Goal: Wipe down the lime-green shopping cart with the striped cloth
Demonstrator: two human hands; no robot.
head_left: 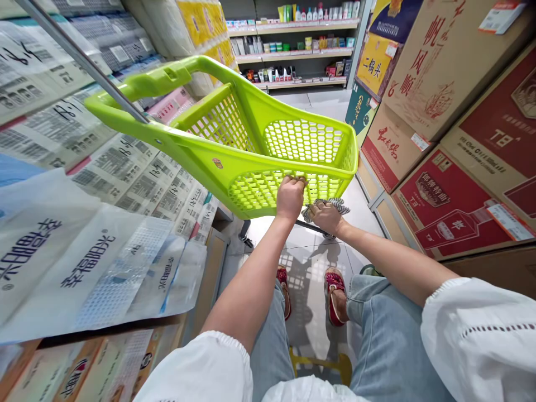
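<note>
The left hand (291, 196) curls tight on the mesh side of the green cart (247, 164); the right hand (329, 216) closes over a striped cloth (340, 205) near the cart's lower edge. The cloth looks light and soft, best bunched under the palm. The cart seems stiff and smooth, best held by its handle (157, 77). It stands on the floor (262, 240) ahead, long axis crosswise, handle upper left, nose right, between wrapped packs (104, 184) and cartons (452, 195).
</note>
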